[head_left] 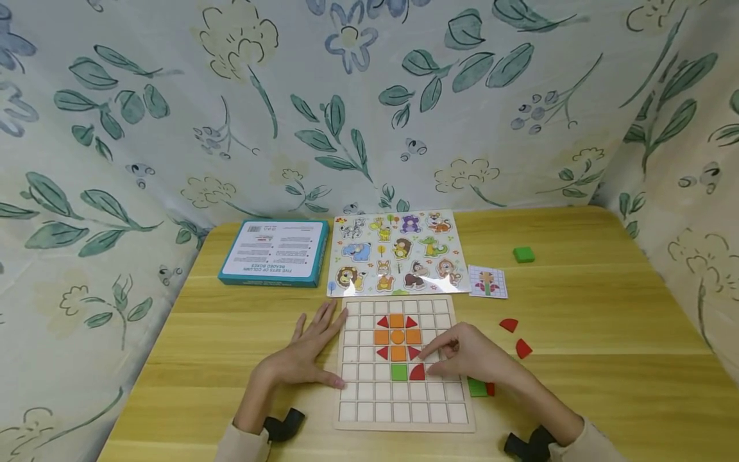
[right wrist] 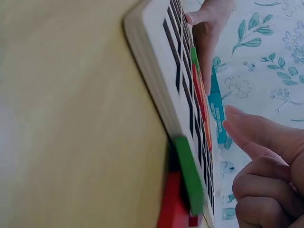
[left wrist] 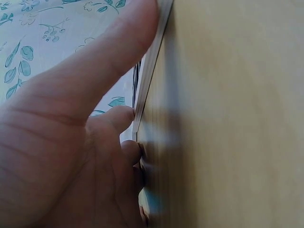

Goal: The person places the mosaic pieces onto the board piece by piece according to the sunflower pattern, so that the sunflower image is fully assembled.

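Beige sleeves (head_left: 242, 443); black wrist mounts (head_left: 284, 425) strapped at both cuffs.

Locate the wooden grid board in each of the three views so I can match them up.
Head: the grid board lies at bottom centre, between both hands.
Left wrist: only its pale edge shows, under the fingertips.
Right wrist: it runs edge-on from top centre to bottom right.
Shared landmark: the left hand resting flat at the board's edge.

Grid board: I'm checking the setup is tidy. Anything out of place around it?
Mostly tidy. Loose pieces lie off the grid board: a green square far back right, two red quarter-circles, and a green piece against the board's right edge.
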The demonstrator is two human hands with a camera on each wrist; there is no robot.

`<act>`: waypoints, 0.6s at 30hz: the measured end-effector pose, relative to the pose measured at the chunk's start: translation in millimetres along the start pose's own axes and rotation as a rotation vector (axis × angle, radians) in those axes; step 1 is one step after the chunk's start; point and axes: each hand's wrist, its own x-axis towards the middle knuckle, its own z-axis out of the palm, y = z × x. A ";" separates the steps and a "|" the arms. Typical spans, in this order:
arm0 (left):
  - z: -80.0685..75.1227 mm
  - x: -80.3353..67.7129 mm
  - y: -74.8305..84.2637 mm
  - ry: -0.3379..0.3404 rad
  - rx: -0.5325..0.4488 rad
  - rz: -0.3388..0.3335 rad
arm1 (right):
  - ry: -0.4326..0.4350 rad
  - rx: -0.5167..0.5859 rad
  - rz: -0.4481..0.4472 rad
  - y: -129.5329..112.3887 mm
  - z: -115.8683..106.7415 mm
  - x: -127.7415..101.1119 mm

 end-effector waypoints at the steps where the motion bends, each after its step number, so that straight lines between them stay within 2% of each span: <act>1: 1.0 0.3 -1.7 0.006 0.001 0.001 | 0.012 0.012 0.015 0.6 -4.9 -2.5; 4: 0.5 0.4 -0.9 -0.005 0.008 -0.019 | 0.060 0.012 0.070 5.5 -22.3 -12.7; 10: -1.0 -0.4 2.6 0.006 -0.010 0.020 | 0.105 -0.036 0.118 23.4 -54.8 -33.3; 13: -1.4 0.3 2.4 0.000 0.006 0.005 | 0.085 -0.027 0.121 31.3 -63.2 -39.7; 18: -3.4 0.5 6.0 -0.026 0.029 -0.024 | 0.012 0.020 0.069 46.5 -72.5 -50.7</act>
